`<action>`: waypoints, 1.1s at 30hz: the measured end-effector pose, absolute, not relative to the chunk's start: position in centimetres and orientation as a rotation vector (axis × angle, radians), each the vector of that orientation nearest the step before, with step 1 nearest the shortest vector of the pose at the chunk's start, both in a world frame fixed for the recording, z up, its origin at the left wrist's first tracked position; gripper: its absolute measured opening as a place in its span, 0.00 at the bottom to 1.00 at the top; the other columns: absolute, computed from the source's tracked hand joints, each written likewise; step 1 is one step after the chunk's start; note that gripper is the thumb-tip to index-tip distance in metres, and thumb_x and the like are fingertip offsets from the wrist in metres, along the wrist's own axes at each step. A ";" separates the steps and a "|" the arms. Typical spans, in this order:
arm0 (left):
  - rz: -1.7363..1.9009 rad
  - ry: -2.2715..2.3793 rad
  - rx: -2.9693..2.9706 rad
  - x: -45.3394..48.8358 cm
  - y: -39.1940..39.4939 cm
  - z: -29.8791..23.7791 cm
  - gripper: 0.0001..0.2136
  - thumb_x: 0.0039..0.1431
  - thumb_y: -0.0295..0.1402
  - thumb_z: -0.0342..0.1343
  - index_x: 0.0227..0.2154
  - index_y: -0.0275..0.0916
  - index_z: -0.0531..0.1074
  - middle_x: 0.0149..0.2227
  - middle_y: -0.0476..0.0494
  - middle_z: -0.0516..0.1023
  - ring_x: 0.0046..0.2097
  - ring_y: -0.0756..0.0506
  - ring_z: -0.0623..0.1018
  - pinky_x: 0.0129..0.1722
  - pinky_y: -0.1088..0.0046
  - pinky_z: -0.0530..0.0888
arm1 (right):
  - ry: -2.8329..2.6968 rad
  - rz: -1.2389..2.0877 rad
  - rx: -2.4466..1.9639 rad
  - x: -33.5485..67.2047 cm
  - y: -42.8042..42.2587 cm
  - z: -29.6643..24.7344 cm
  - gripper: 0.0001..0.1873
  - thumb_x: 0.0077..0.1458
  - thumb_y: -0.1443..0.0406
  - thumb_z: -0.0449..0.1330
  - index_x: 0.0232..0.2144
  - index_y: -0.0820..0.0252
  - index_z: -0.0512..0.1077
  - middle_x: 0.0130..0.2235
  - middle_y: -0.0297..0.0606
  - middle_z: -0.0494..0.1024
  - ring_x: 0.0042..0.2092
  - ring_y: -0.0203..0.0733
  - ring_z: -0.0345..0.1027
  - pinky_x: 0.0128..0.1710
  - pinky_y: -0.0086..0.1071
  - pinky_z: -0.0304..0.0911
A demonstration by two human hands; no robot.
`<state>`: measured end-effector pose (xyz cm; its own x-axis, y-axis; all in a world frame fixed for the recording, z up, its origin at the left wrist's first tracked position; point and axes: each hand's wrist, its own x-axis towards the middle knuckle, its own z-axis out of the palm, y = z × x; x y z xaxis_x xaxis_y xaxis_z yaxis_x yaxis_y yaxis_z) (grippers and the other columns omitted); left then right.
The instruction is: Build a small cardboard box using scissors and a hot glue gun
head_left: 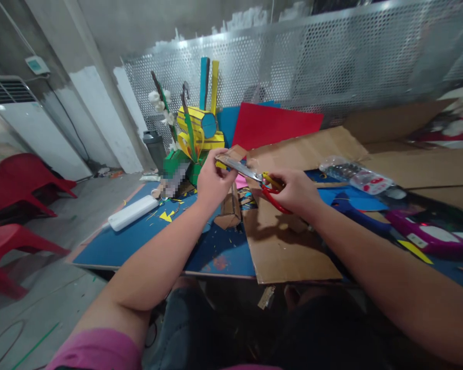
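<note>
cardboard pc [237, 152] is partly hidden by l hand [215, 177] & scissors [242, 167], full shape unclear. r hand [299, 191] hides pt of the scissors' handles. pixelated patch [173, 181] is too blurred to id. bottle [370, 181] label is unreadable. red chairs [23, 172] & ac unit [21, 123] are cut off at l edge, big cardboard box [440, 167] at r.

From afar, I hold left forearm [164, 249] and right forearm [370, 262] angled inward.
My left hand [213, 177] pinches between thumb and fingers; my right hand [299, 191], near it, curls in a grip.
</note>
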<state>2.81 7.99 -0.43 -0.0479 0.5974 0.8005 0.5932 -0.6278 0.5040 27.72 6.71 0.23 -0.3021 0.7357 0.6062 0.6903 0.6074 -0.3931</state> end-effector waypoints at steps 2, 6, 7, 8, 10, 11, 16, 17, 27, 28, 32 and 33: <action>1.862 1.395 2.081 3.0 7.3 0.0 0.21 0.66 0.32 0.69 0.58 0.49 0.70 0.39 0.51 0.81 0.32 0.47 0.82 0.34 0.68 0.76 | -2.068 0.087 -1.119 27.5 6.4 0.3 0.33 0.56 0.33 0.70 0.29 0.55 0.77 0.27 0.35 0.75 0.29 0.40 0.59 0.31 0.38 0.49; 1.815 1.537 2.081 3.4 6.1 0.7 0.20 0.66 0.35 0.68 0.57 0.48 0.69 0.41 0.49 0.82 0.35 0.46 0.82 0.37 0.68 0.76 | -2.110 0.126 -1.099 27.3 6.1 0.5 0.34 0.56 0.31 0.68 0.28 0.55 0.75 0.25 0.33 0.70 0.28 0.40 0.57 0.31 0.38 0.46; 1.786 1.577 2.093 3.4 5.9 0.7 0.20 0.67 0.35 0.68 0.57 0.48 0.69 0.41 0.49 0.82 0.36 0.45 0.82 0.37 0.68 0.76 | -2.116 0.124 -1.094 27.2 6.0 0.5 0.34 0.56 0.31 0.68 0.28 0.54 0.76 0.25 0.33 0.70 0.28 0.40 0.57 0.31 0.38 0.46; 1.759 1.610 2.103 3.4 5.8 0.8 0.19 0.67 0.35 0.67 0.57 0.48 0.69 0.41 0.50 0.82 0.37 0.45 0.82 0.38 0.68 0.75 | -2.119 0.115 -1.093 27.1 5.9 0.6 0.34 0.56 0.31 0.68 0.29 0.54 0.76 0.25 0.34 0.71 0.28 0.41 0.58 0.31 0.38 0.46; 1.741 1.645 2.119 3.4 5.7 0.9 0.18 0.67 0.36 0.66 0.56 0.48 0.69 0.40 0.51 0.81 0.37 0.45 0.82 0.38 0.68 0.75 | -2.113 0.069 -1.105 27.1 5.7 0.7 0.34 0.57 0.31 0.67 0.29 0.54 0.76 0.26 0.36 0.74 0.29 0.42 0.59 0.31 0.38 0.46; 1.750 1.652 2.124 3.3 5.7 0.9 0.17 0.67 0.36 0.67 0.55 0.48 0.69 0.41 0.51 0.81 0.37 0.45 0.82 0.38 0.68 0.74 | -2.107 0.037 -1.115 27.1 5.6 0.8 0.34 0.57 0.31 0.67 0.29 0.54 0.76 0.27 0.38 0.75 0.30 0.43 0.59 0.31 0.39 0.46; 1.769 1.749 2.149 3.2 5.5 1.2 0.16 0.66 0.38 0.68 0.52 0.48 0.70 0.44 0.49 0.83 0.40 0.44 0.82 0.37 0.68 0.72 | -2.099 -0.034 -1.140 27.1 5.5 0.9 0.30 0.59 0.34 0.67 0.31 0.53 0.76 0.31 0.40 0.79 0.31 0.44 0.61 0.32 0.39 0.46; 1.751 1.772 2.153 3.2 5.4 1.3 0.16 0.67 0.39 0.68 0.52 0.48 0.70 0.45 0.48 0.83 0.41 0.44 0.83 0.38 0.67 0.72 | -2.102 -0.030 -1.132 27.2 5.5 0.9 0.30 0.59 0.35 0.67 0.31 0.53 0.76 0.31 0.40 0.79 0.31 0.44 0.61 0.32 0.39 0.47; 1.703 1.798 2.181 3.1 5.4 1.3 0.17 0.67 0.38 0.68 0.54 0.48 0.70 0.47 0.47 0.84 0.45 0.41 0.85 0.39 0.66 0.70 | -2.121 0.125 -1.074 27.0 5.7 0.8 0.34 0.58 0.33 0.68 0.25 0.53 0.69 0.26 0.35 0.72 0.30 0.42 0.58 0.32 0.39 0.48; 1.698 1.799 2.177 3.1 5.4 1.3 0.17 0.67 0.38 0.68 0.54 0.48 0.70 0.47 0.47 0.84 0.44 0.41 0.85 0.38 0.65 0.71 | -2.117 0.121 -1.076 27.0 5.7 0.8 0.34 0.58 0.33 0.68 0.24 0.53 0.67 0.26 0.35 0.71 0.30 0.42 0.57 0.32 0.39 0.48; 1.688 1.817 2.183 3.0 5.6 1.3 0.18 0.66 0.37 0.69 0.54 0.48 0.70 0.46 0.47 0.84 0.44 0.41 0.85 0.39 0.65 0.71 | -2.115 0.061 -1.075 27.1 5.6 0.9 0.33 0.60 0.36 0.68 0.23 0.53 0.65 0.25 0.35 0.69 0.29 0.42 0.55 0.32 0.39 0.47; 1.691 1.823 2.186 3.0 5.6 1.3 0.18 0.66 0.37 0.69 0.54 0.49 0.70 0.46 0.47 0.84 0.44 0.40 0.85 0.39 0.64 0.71 | -2.118 0.050 -1.073 27.1 5.6 0.9 0.32 0.60 0.37 0.68 0.23 0.53 0.65 0.25 0.35 0.70 0.29 0.42 0.56 0.32 0.39 0.47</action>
